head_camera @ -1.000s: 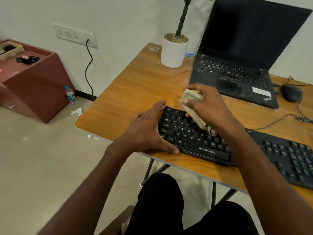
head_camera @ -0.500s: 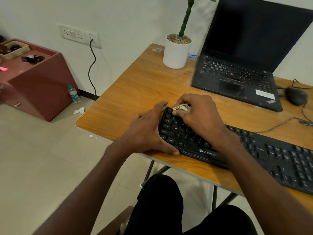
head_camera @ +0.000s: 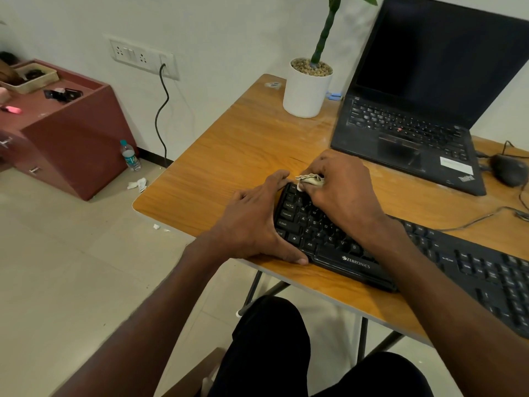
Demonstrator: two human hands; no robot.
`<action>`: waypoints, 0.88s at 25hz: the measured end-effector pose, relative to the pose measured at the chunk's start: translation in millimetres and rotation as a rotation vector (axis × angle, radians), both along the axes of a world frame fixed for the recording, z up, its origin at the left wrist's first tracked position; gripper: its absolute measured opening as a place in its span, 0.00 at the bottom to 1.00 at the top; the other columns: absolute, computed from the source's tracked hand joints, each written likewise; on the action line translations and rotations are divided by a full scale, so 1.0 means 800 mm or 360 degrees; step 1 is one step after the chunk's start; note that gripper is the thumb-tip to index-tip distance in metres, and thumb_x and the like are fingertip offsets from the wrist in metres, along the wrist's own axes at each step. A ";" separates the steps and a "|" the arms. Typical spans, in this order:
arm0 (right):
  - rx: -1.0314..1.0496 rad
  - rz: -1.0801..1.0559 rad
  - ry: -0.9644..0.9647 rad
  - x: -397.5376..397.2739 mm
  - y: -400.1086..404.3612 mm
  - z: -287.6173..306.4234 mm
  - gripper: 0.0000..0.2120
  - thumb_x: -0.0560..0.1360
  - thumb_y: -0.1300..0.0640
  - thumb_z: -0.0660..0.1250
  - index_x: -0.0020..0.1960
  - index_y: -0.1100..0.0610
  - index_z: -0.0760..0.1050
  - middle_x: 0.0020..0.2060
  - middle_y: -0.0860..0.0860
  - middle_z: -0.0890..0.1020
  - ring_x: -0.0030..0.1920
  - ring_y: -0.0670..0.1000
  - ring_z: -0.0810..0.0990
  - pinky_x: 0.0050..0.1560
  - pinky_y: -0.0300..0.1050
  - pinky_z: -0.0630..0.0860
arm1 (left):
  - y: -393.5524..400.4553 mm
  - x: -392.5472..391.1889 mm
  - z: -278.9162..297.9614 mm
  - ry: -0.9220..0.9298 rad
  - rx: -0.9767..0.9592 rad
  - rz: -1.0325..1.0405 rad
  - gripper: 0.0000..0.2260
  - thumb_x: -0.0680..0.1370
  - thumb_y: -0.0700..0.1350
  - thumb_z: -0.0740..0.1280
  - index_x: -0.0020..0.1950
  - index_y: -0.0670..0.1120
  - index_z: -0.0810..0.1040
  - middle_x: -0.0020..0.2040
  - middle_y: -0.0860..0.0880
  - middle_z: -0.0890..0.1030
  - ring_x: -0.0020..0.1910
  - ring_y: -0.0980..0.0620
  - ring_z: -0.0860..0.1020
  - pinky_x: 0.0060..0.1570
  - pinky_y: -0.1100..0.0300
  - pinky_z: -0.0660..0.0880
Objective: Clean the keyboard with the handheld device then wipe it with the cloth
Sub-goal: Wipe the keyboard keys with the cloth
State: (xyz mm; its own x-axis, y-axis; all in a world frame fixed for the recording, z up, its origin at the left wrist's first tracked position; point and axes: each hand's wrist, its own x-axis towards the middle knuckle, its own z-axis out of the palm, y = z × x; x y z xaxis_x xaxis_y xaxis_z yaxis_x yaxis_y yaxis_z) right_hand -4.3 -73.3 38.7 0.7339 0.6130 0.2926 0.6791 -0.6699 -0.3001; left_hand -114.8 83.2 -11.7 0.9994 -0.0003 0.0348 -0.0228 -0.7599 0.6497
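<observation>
A black Zebronics keyboard (head_camera: 355, 262) lies along the front edge of the wooden table (head_camera: 240, 150). My left hand (head_camera: 252, 224) holds its left end, fingers along the side and thumb on the front edge. My right hand (head_camera: 340, 193) grips a small bunched beige cloth (head_camera: 310, 179) and presses it on the keys at the keyboard's far left corner. Most of the cloth is hidden under my fingers. No handheld device is in view.
A black open laptop (head_camera: 412, 133) stands behind the keyboard, a white plant pot (head_camera: 306, 93) to its left, a black mouse (head_camera: 509, 170) with cable at the right. On the floor to the left stand a red-brown cabinet (head_camera: 71, 144) and a water bottle (head_camera: 130, 156).
My right hand came down from above the keys with the cloth and moved left to the keyboard's far left corner. My left hand kept its hold on the left end.
</observation>
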 end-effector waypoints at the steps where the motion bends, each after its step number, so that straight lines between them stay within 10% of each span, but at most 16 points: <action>1: -0.0046 0.0021 -0.0010 -0.001 0.001 0.001 0.08 0.74 0.54 0.76 0.52 0.53 0.87 0.47 0.47 0.82 0.49 0.50 0.80 0.51 0.53 0.78 | 0.000 -0.001 0.000 -0.0001 -0.0004 -0.0001 0.68 0.55 0.71 0.83 0.84 0.57 0.45 0.80 0.61 0.66 0.78 0.57 0.65 0.77 0.55 0.53; 22: -0.0339 0.0146 -0.0015 -0.012 0.015 0.024 0.09 0.73 0.61 0.74 0.52 0.52 0.86 0.45 0.50 0.84 0.47 0.53 0.82 0.46 0.51 0.80 | 0.001 0.002 -0.002 0.0005 -0.0048 -0.0011 0.68 0.56 0.70 0.83 0.83 0.55 0.46 0.79 0.58 0.68 0.78 0.54 0.67 0.77 0.54 0.55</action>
